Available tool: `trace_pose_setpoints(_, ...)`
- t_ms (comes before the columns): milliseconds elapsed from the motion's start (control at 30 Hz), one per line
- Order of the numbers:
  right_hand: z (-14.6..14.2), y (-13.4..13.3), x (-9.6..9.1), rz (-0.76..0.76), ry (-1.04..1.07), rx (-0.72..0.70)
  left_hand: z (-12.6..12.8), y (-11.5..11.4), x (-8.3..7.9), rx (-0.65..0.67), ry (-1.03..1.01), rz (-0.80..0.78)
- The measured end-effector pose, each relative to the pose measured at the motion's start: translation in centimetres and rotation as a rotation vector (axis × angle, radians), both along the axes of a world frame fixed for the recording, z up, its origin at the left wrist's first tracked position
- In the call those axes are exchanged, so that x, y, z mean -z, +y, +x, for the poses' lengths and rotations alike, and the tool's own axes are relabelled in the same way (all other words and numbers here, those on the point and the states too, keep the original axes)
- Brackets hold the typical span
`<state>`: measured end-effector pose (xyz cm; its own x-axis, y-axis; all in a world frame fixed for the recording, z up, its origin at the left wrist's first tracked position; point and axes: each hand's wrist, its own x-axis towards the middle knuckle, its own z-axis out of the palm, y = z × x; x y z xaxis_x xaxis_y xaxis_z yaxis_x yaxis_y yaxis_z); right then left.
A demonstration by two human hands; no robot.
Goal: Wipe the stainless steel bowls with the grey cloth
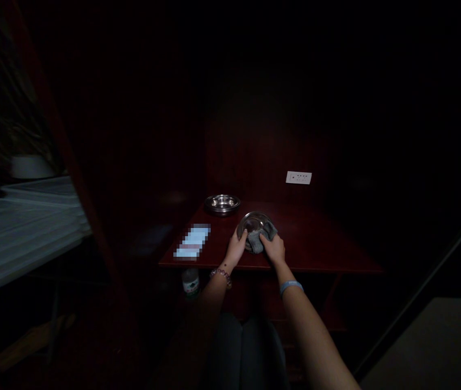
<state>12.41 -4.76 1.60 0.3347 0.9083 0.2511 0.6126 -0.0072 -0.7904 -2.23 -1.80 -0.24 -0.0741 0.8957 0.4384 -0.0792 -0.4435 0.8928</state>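
Note:
A shiny metal bowl point(250, 221) is held tilted over the front half of a dark red shelf point(315, 244). My left hand point(236, 248) grips its left rim, thumb on the inner side and fingers out of sight underneath. A grey cloth point(257, 242) lies against the bowl's inside and over its right rim. My right hand point(274, 248) is closed on this cloth, pressing it to the bowl. Behind and to the left, more metal bowls point(222, 205), apparently stacked, rest on the shelf.
A blurred-out bright phone-like rectangle point(192, 241) lies at the shelf's left front. Below the shelf edge stands a bottle point(190, 283) with a green label. A white socket panel point(299, 177) is on the back wall. Stacked translucent lids or trays point(23, 233) sit at far left.

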Motion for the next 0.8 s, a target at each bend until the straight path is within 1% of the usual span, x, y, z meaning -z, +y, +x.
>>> trace_pose_setpoints(467, 0.03, 0.04, 0.14, 0.015, 0.007, -0.012, 0.07, -0.09, -0.23, -0.007, 0.001, 0.001)
trace_pose_setpoints(800, -0.03, -0.10, -0.03, 0.005, 0.008, 0.001, -0.01, 0.12, 0.14, 0.009, -0.022, -0.013)
